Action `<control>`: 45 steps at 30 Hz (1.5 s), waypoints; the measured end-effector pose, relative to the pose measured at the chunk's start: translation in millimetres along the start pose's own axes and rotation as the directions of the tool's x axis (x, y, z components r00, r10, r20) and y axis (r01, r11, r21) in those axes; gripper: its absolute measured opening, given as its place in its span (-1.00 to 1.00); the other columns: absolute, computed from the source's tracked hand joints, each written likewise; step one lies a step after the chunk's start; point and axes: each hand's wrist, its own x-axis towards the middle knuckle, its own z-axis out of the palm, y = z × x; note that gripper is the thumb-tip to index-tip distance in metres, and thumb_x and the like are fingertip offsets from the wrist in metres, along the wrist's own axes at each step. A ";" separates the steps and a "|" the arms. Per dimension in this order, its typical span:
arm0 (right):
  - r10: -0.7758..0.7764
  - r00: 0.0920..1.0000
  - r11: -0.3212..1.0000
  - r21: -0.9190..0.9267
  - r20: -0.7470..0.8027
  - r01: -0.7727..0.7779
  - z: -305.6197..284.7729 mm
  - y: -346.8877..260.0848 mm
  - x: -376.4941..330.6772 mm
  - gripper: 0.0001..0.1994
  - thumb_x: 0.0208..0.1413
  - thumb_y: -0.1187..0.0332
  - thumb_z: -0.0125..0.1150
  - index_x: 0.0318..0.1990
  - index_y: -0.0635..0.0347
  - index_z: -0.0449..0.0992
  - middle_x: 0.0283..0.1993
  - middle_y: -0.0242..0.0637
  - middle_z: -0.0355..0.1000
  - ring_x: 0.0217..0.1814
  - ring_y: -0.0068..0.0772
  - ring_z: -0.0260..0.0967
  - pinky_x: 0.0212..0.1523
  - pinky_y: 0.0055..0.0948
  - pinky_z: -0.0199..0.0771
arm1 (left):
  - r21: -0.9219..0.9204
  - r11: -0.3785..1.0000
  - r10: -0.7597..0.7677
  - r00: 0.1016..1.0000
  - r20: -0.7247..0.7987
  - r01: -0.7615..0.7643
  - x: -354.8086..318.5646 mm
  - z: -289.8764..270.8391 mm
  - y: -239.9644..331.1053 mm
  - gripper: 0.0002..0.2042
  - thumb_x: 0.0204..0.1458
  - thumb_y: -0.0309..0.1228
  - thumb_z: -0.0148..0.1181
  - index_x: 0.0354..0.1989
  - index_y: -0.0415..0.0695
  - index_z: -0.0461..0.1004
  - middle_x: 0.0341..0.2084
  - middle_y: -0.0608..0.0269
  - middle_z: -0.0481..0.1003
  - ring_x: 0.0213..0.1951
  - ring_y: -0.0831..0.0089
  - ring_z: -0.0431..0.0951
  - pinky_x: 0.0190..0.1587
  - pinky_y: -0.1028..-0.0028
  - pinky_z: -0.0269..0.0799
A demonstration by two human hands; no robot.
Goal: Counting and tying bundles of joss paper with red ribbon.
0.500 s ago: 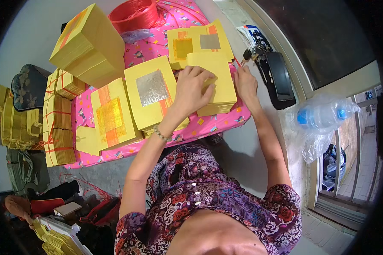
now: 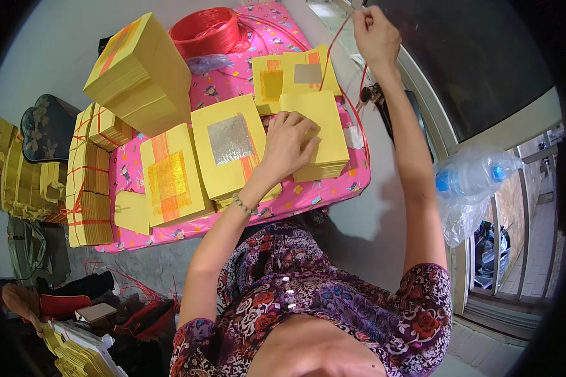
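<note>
1. Pink desk (image 2: pixel 233 72); bundles (image 2: pixel 88 182) along its left edge are tied;
2. yellow stack (image 2: pixel 330 135) near its right edge looks untied; left hand (image 2: pixel 291 143) rests on top, not gripping;
3. right hand (image 2: pixel 376 41), up high, pinches red string (image 2: pixel 338 34).

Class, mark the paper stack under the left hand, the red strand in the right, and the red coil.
Paper stack (image 2: pixel 331 131), head view: top sheet.
Red strand (image 2: pixel 327 60), head view: its left length.
Red coil (image 2: pixel 206 41), head view: outer side.

The left hand (image 2: pixel 289 143) lies on a yellow stack (image 2: pixel 329 125); the right hand (image 2: pixel 376 39), raised beyond it, pinches red string (image 2: pixel 326 65). Other stacks (image 2: pixel 229 141) and a red coil (image 2: pixel 201 31) sit on the pink table (image 2: pixel 224 78).
</note>
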 end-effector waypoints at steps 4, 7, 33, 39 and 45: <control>0.021 0.985 0.975 0.219 -0.174 0.018 -36.7 -41.6 26.7 -0.84 0.09 0.34 0.12 -0.36 0.28 0.42 -0.47 -0.09 0.50 -0.38 -0.19 0.52 -0.41 -0.32 0.42 | -0.026 1.000 -0.016 0.999 0.042 0.017 5.3 -8.0 3.5 -0.79 -0.04 -0.30 0.20 -0.29 -0.15 0.53 -0.32 0.13 0.47 -0.15 0.14 0.35 -0.05 0.24 0.23; 0.016 0.967 0.933 0.352 -0.255 0.077 -61.6 -68.4 31.1 -0.84 0.08 0.35 0.15 -0.39 0.28 0.42 -0.56 -0.20 0.43 -0.51 -0.41 0.42 -0.47 -0.42 0.35 | -0.033 0.999 -0.022 0.999 0.036 0.023 11.5 -13.1 4.9 -0.77 0.00 -0.27 0.18 -0.29 -0.18 0.52 -0.35 0.11 0.49 -0.17 0.14 0.37 -0.05 0.23 0.23; 0.259 0.898 0.726 0.685 -0.356 0.062 -92.1 -1.0 -38.3 -0.85 0.14 0.45 0.15 -0.19 0.33 0.43 -0.30 -0.37 0.40 -0.46 -0.74 0.26 -0.47 -0.76 0.25 | -0.595 -0.803 -0.344 0.830 0.440 -0.017 160.5 -43.4 -67.9 -0.86 0.13 -0.44 0.05 -0.26 -0.25 0.48 -0.36 0.19 0.45 -0.32 0.34 0.44 -0.26 0.38 0.43; 0.051 0.935 0.957 0.286 -0.351 0.055 -77.3 -34.0 -93.7 -0.75 -0.02 0.38 0.28 -0.20 0.26 0.44 -0.40 -0.27 0.36 -0.45 -0.56 0.37 -0.43 -0.59 0.36 | -0.871 -0.472 -0.392 0.917 0.069 -0.136 169.8 -62.4 -72.9 -0.76 0.18 -0.41 0.01 0.02 -0.06 0.36 -0.24 0.25 0.52 -0.21 0.36 0.53 -0.15 0.43 0.53; 0.102 0.934 0.715 0.628 0.342 -0.308 -46.8 -62.4 -79.9 -0.70 0.03 0.19 0.28 -0.24 0.27 0.54 -0.44 -0.33 0.39 -0.49 -0.66 0.33 -0.36 -0.65 0.34 | -0.981 -0.193 -0.292 0.952 0.094 0.037 147.8 -62.1 11.4 -0.72 0.18 -0.36 0.03 0.04 -0.14 0.34 -0.27 0.27 0.52 -0.22 0.47 0.53 -0.16 0.51 0.53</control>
